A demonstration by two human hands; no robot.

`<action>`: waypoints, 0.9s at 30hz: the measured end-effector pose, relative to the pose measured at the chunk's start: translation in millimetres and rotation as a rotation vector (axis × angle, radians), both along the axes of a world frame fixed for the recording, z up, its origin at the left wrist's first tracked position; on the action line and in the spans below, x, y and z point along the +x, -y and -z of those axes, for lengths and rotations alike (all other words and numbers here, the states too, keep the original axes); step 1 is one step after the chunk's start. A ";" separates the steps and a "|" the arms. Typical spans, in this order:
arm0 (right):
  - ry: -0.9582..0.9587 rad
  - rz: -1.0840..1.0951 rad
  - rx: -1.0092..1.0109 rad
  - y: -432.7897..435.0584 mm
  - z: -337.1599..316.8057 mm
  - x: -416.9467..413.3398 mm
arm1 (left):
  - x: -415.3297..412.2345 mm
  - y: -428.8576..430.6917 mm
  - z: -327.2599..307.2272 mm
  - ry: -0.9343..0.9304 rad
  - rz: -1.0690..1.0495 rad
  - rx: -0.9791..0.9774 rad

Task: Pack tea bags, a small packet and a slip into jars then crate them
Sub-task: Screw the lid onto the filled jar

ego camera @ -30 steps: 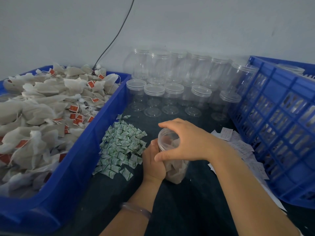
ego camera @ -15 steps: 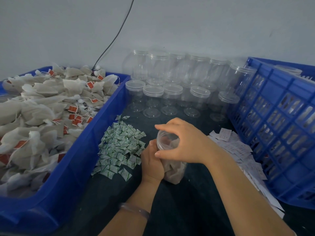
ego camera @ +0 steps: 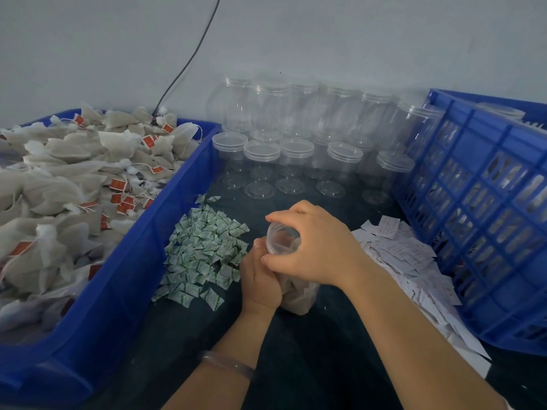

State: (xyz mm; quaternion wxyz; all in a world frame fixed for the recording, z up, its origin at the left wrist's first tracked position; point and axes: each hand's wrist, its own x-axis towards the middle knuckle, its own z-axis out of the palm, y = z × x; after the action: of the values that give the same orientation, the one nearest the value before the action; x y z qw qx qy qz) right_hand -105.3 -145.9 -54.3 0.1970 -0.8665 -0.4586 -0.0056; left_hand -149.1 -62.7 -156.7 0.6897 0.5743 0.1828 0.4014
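jar (ego camera: 299, 294) in L grip (ego camera: 260, 281), R grip (ego camera: 318, 250) atop

clear jar (ego camera: 297, 297) of tea bags, held in both hands on the dark table

the jar leans a little, its lower half packed with pale tea bags; the left hand (ego camera: 260, 279) grips its side and the right hand (ego camera: 319, 250) curls round its rim. loose tea bags (ego camera: 74, 179) with red tags are heaped in the blue tub (ego camera: 124, 291) at far left. green-and-white small packets (ego camera: 204, 250) lie piled just left of the jar, white slips (ego camera: 399, 253) are scattered to its right. empty lidded jars (ego camera: 296, 149) stand in rows at the back. the blue crate (ego camera: 479, 208) sits at right, with jars showing through its slots.
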 end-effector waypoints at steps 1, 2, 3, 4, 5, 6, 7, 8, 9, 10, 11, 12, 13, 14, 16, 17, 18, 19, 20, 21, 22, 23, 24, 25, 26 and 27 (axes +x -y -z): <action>0.007 0.016 -0.007 -1.1 0.3 -0.9 | -0.2 0.4 -0.2 -0.002 0.002 0.006; 0.012 0.030 -0.014 -2.2 0.5 -1.4 | 0.0 0.5 0.2 -0.004 0.007 0.009; 0.015 0.042 -0.019 -3.0 0.8 -2.0 | 0.3 0.4 1.0 -0.006 0.011 0.007; 0.014 0.054 -0.020 -3.4 1.1 -2.7 | 0.4 0.4 1.8 -0.005 0.016 0.003; 0.010 0.067 -0.018 -3.6 1.4 -3.3 | 0.6 0.2 2.5 -0.005 0.021 -0.003; 0.004 0.080 -0.017 -4.1 1.7 -3.7 | 0.7 0.0 3.0 -0.005 0.025 -0.010; -0.003 0.094 -0.017 -4.8 2.2 -4.0 | 0.5 -0.1 3.6 -0.005 0.028 -0.016; -0.011 0.109 -0.019 -5.8 3.0 -4.3 | 0.3 0.1 3.6 -0.001 0.031 -0.019; -0.016 0.121 -0.021 -6.6 3.8 -4.8 | 0.0 0.6 4.1 0.003 0.031 -0.019; -0.014 0.128 -0.022 -6.9 4.9 -5.5 | -0.4 1.0 4.4 0.003 0.029 -0.016; -0.003 0.135 -0.021 -7.0 6.2 -6.6 | -1.2 1.3 3.9 -0.004 0.024 -0.011; 0.018 0.143 -0.019 -6.9 7.8 -7.8 | -1.5 1.2 3.3 -0.008 0.019 -0.005; 0.039 0.150 -0.016 -6.6 9.4 -9.0 | -1.4 0.9 3.5 -0.009 0.015 0.000; 0.054 0.156 -0.013 -6.3 11.0 -10.4 | -1.0 0.4 4.4 -0.014 0.008 0.014; 0.076 0.175 0.000 -6.8 13.1 -12.9 | -0.2 -1.6 6.1 -0.048 -0.025 0.064; 0.086 0.188 0.010 -7.1 13.7 -13.5 | 0.3 -2.5 7.0 -0.060 -0.038 0.073; 0.093 0.201 0.020 -7.6 14.1 -13.8 | 0.3 -2.7 7.3 -0.065 -0.036 0.070; 0.095 0.213 0.032 -8.1 14.4 -14.0 | 0.4 -3.2 7.7 -0.067 -0.035 0.075; 0.093 0.222 0.041 -8.4 14.7 -14.1 | 0.2 -3.1 7.3 -0.068 -0.037 0.084; 0.094 0.229 0.045 -8.7 15.2 -14.3 | 0.0 -2.4 6.1 -0.073 -0.043 0.089; 0.099 0.232 0.045 -8.9 15.7 -14.5 | -0.1 -1.9 5.7 -0.074 -0.049 0.093; 0.105 0.227 0.042 -8.4 16.0 -14.3 | -0.4 -1.5 5.4 -0.075 -0.051 0.099; 0.108 0.210 0.039 -7.1 16.0 -14.1 | -1.2 -1.3 5.4 -0.082 -0.052 0.110; 0.111 0.172 0.036 -4.9 15.3 -13.2 | -1.7 -1.1 5.1 -0.080 -0.056 0.119; 0.116 0.106 0.030 -1.8 14.2 -11.6 | -2.3 -0.5 4.6 -0.075 -0.057 0.123; 0.117 0.018 0.022 2.3 12.5 -10.2 | -2.6 -0.4 4.1 -0.087 -0.066 0.138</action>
State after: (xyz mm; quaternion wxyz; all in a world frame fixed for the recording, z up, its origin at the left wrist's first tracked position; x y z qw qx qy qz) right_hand -115.5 -148.2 -66.9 0.1790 -0.8667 -0.4613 -0.0631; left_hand -151.7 -62.3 -160.8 0.6263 0.6309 0.2036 0.4102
